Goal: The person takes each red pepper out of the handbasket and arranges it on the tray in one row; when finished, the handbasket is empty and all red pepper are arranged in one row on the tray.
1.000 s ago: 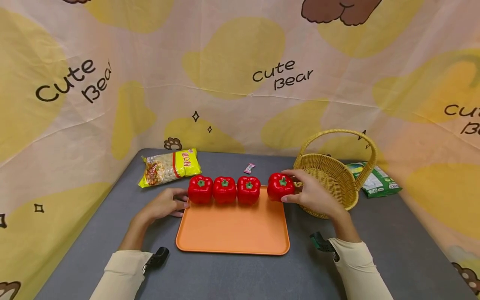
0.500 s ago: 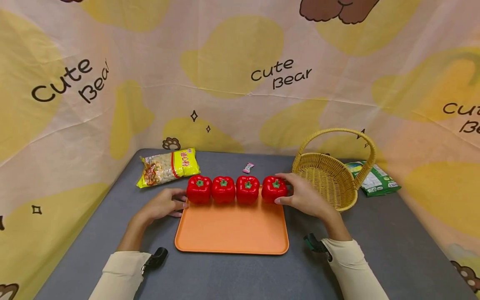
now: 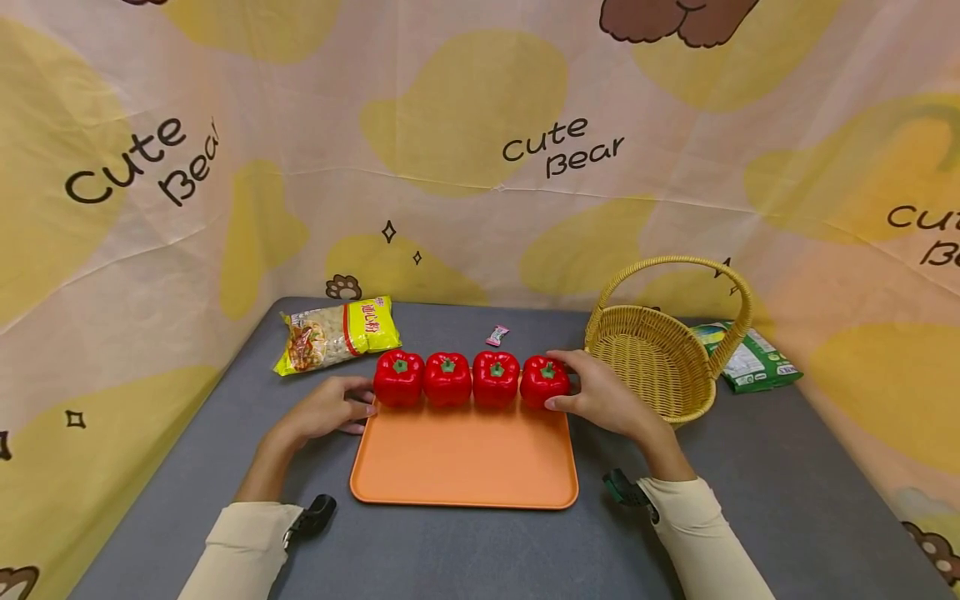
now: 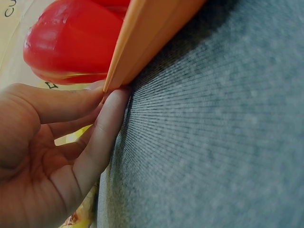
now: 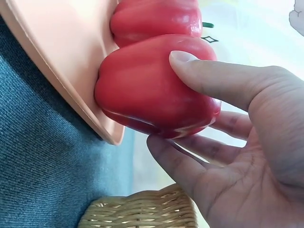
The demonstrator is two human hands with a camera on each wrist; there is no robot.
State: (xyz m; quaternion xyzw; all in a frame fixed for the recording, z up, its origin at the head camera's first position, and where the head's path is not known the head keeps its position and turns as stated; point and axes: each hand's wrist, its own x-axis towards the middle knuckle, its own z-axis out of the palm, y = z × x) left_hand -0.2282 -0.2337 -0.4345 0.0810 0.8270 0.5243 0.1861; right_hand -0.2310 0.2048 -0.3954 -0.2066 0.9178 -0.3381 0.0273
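A row of several red bell peppers with green stems stands along the far side of an orange tray. My right hand holds the rightmost bell pepper at the tray's far right corner. In the right wrist view the thumb lies on that pepper's side, with the fingers around its lower side; its base is at the tray surface. At the tray's left edge, beside the leftmost bell pepper, is my left hand. The left wrist view shows its thumb and a finger pinching the tray rim.
A yellow wicker basket with a tall handle stands just right of the right hand. Behind it lies a green packet. A yellow food bag lies at the back left, and a small pink wrapped candy behind the peppers.
My right hand has moved left, bringing the rightmost bell pepper down onto the tray and close beside its neighbour in the row. The left hand has stayed at the tray's edge.
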